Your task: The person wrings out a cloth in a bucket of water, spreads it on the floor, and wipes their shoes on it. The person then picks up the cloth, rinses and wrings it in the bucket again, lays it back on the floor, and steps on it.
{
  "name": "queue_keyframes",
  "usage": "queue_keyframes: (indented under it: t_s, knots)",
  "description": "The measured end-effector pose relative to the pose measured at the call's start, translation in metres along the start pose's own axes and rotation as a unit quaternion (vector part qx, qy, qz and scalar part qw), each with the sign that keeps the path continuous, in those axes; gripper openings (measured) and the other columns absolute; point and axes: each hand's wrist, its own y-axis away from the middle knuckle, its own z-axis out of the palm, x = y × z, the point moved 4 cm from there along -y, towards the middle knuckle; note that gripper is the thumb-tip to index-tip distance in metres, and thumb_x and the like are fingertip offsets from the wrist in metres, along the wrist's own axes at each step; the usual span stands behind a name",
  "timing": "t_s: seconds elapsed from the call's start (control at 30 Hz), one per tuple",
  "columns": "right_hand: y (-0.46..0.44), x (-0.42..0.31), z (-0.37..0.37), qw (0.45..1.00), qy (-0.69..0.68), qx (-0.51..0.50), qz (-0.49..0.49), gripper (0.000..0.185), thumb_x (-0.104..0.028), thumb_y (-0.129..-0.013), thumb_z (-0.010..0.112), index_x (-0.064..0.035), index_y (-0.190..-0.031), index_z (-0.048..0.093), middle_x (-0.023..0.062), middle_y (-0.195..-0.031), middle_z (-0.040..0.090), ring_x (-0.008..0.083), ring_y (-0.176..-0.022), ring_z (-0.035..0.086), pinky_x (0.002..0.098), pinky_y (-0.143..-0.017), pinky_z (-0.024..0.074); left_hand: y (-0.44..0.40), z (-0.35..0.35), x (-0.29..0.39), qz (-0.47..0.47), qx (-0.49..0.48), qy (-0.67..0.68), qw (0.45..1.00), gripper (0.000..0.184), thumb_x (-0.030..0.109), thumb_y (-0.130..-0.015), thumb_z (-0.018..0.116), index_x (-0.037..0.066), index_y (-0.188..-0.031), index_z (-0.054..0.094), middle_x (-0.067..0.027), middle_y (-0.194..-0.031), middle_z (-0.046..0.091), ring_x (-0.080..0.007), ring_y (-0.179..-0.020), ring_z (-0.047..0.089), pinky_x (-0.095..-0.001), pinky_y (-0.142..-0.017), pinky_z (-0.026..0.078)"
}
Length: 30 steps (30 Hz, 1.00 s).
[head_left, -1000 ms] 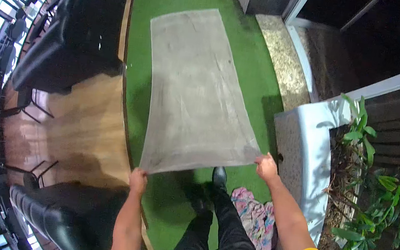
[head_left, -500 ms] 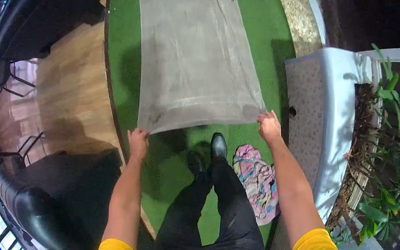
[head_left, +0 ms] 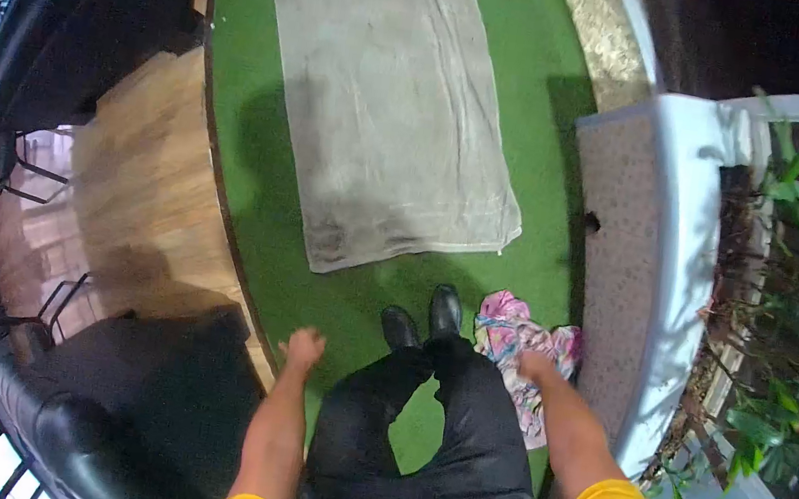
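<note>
A long grey cloth (head_left: 398,108) lies spread on the green carpet, its near edge just beyond my black shoes. My left hand (head_left: 303,348) is in the air left of my knees, away from the cloth, with its fingers blurred. Over the crumpled multicoloured cloth (head_left: 507,314) on the carpet to the right hangs my right hand (head_left: 535,366); its fingers are too blurred to make out. Neither hand touches the grey cloth.
A planter wall (head_left: 617,208) with green plants (head_left: 769,430) runs along the right. On the left are a wooden floor (head_left: 148,166), black chair legs and a black padded seat (head_left: 82,440). The green carpet (head_left: 256,190) lies between them.
The grey cloth's near corners, earlier held up in both my hands, have been let go and now rest on the carpet. Both hands have moved down and nearer to my body.
</note>
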Motion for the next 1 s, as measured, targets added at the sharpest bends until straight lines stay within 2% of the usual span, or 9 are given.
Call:
queue_keyframes:
  t_s: [0.03,0.1,0.13,0.17,0.43,0.57,0.7,0.83,1.0]
  knots:
    - [0.019,0.032,0.074,0.984,0.039,-0.1,-0.143,0.028,-0.024,-0.07,0.059,-0.0041,-0.088,0.067,0.0199,-0.084,0.065,0.0343,-0.081,0.063,0.0453,-0.072,0.0481,0.023,0.008,-0.017,0.013,0.003,0.025,1.0,0.04,0.035,-0.079,0.056,0.013,-0.112,0.061,-0.0153,-0.115,0.058,-0.0343,-0.109,0.053,-0.063,-0.098,0.028]
    - [0.117,0.028,0.122,0.989,-0.003,-0.145,-0.028,0.031,-0.021,-0.055,0.068,-0.009,-0.083,0.071,0.0149,-0.083,0.067,0.0278,-0.07,0.063,0.0438,-0.064,0.0482,0.097,-0.011,-0.021,0.062,0.038,0.035,0.997,0.031,0.03,-0.077,0.054,0.008,-0.094,0.067,-0.0174,-0.094,0.065,-0.0356,-0.09,0.061,-0.0444,-0.081,0.047]
    - [0.114,0.072,0.231,0.961,-0.154,-0.208,-0.096,0.028,-0.022,-0.058,0.068,-0.0102,-0.083,0.071,0.0143,-0.084,0.068,0.0281,-0.069,0.063,0.043,-0.062,0.0479,0.132,-0.025,-0.021,0.044,0.043,0.048,0.997,0.028,0.029,-0.076,0.055,0.008,-0.088,0.068,-0.0177,-0.089,0.065,-0.0362,-0.086,0.062,-0.0426,-0.078,0.048]
    - [0.147,0.071,0.224,0.959,-0.046,-0.242,-0.137,0.028,-0.022,-0.059,0.066,-0.0089,-0.083,0.07,0.0143,-0.083,0.067,0.0272,-0.069,0.062,0.0422,-0.062,0.0474,0.164,-0.036,-0.026,0.081,0.091,0.082,0.989,0.027,0.028,-0.076,0.057,0.008,-0.088,0.069,-0.0176,-0.085,0.066,-0.0361,-0.083,0.063,-0.0421,-0.076,0.049]
    - [0.356,-0.006,-0.029,0.957,0.115,-0.228,-0.135,0.025,-0.02,-0.069,0.054,-0.007,-0.083,0.07,0.0143,-0.085,0.067,0.0263,-0.077,0.065,0.0398,-0.067,0.0496,0.29,-0.109,-0.03,-0.094,0.112,0.354,0.924,0.016,0.016,-0.075,0.063,0.003,-0.08,0.071,-0.008,-0.067,0.067,-0.0132,-0.061,0.063,-0.0273,-0.061,0.051]
    - [0.295,0.041,-0.105,0.986,0.084,-0.074,-0.12,0.028,-0.033,-0.071,0.057,-0.0118,-0.084,0.069,0.0146,-0.086,0.066,0.0313,-0.075,0.064,0.0412,-0.067,0.0502,0.301,-0.115,-0.017,-0.059,0.114,0.569,0.812,0.021,0.01,-0.079,0.054,-0.001,-0.092,0.067,-0.0095,-0.076,0.066,-0.0151,-0.063,0.061,-0.0271,-0.055,0.048]
    - [0.259,0.06,-0.275,0.993,0.088,0.007,-0.074,0.028,-0.028,-0.077,0.05,-0.01,-0.087,0.069,0.0145,-0.089,0.066,0.0339,-0.083,0.063,0.0416,-0.074,0.0507,0.336,-0.106,0.02,-0.175,0.067,0.51,0.839,0.027,0.013,-0.081,0.05,0.002,-0.102,0.062,-0.0094,-0.079,0.063,-0.0187,-0.065,0.061,-0.0309,-0.051,0.046]
    - [0.226,0.086,-0.391,0.967,-0.15,0.182,-0.095,0.03,-0.024,-0.076,0.05,-0.0092,-0.095,0.068,0.0158,-0.095,0.065,0.031,-0.088,0.063,0.0395,-0.08,0.0499,0.362,-0.096,0.096,-0.257,0.003,0.66,0.706,0.029,0.013,-0.081,0.048,0.005,-0.106,0.059,-0.0094,-0.083,0.061,-0.0198,-0.058,0.056,-0.0303,-0.047,0.04]
    - [0.222,0.081,-0.434,0.978,-0.12,0.13,-0.107,0.03,-0.022,-0.076,0.05,-0.0086,-0.096,0.068,0.0148,-0.094,0.066,0.0308,-0.086,0.064,0.038,-0.08,0.05,0.367,-0.12,0.18,-0.17,0.043,0.644,0.745,0.015,0.015,-0.083,0.047,0.009,-0.076,0.059,-0.0028,-0.056,0.048,-0.0151,-0.042,0.043,-0.0285,-0.036,0.027]
